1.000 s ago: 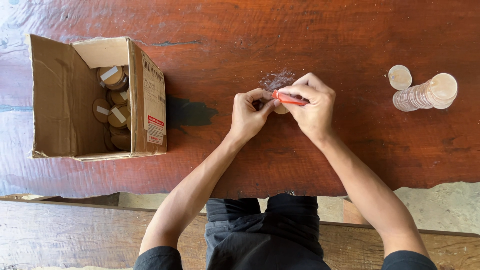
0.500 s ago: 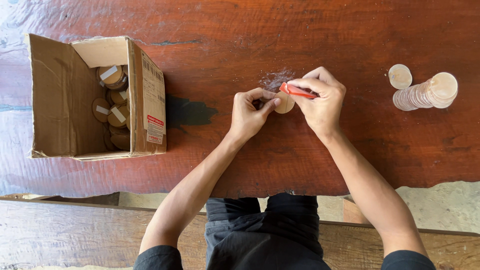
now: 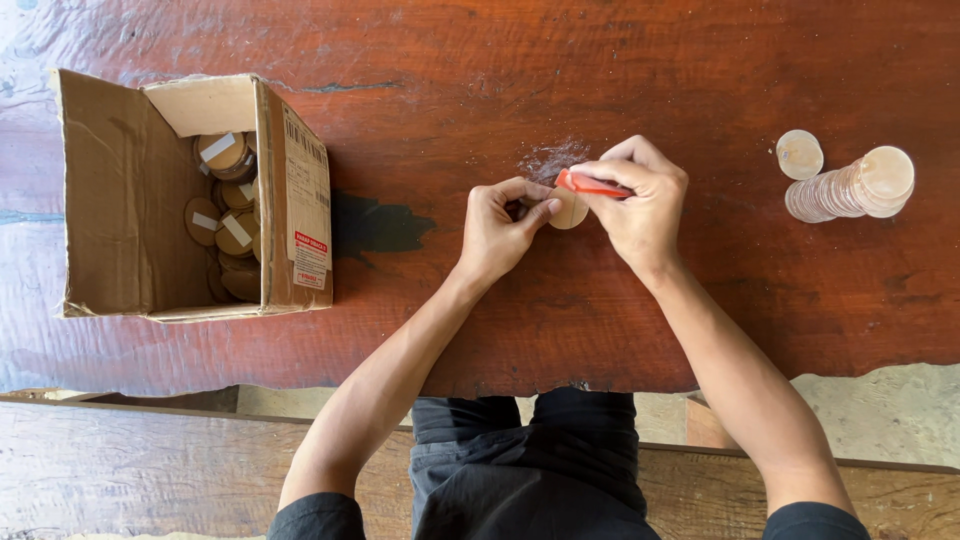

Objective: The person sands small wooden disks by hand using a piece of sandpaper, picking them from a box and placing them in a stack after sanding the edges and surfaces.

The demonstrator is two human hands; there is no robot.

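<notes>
- Head view: a small round pale wooden disc (image 3: 570,210) is held just above the dark red wooden tabletop (image 3: 450,60), near its middle, pinched between both hands.
- The disc's left edge is gripped by the left hand (image 3: 505,228), whose thumb and forefinger are closed on it while the other fingers are curled in.
- A slim red-handled tool (image 3: 592,184) (its tip is hidden, so its kind cannot be told) is clasped in the right hand (image 3: 640,205), which is closed around it and pressed against the disc's upper edge.
- A patch of pale dust (image 3: 550,158) is seen on the table just beyond the hands.
- A slip is judged possible: the disc is small and held only at its rim, so the tool could skid towards the left fingertips.
- Well apart to the right, a toppled stack of similar discs (image 3: 850,188) lies with one loose disc (image 3: 799,154) beside it.
- Well apart to the left, an open brown cardboard box (image 3: 110,190) is filled with taped disc bundles (image 3: 225,210).
</notes>
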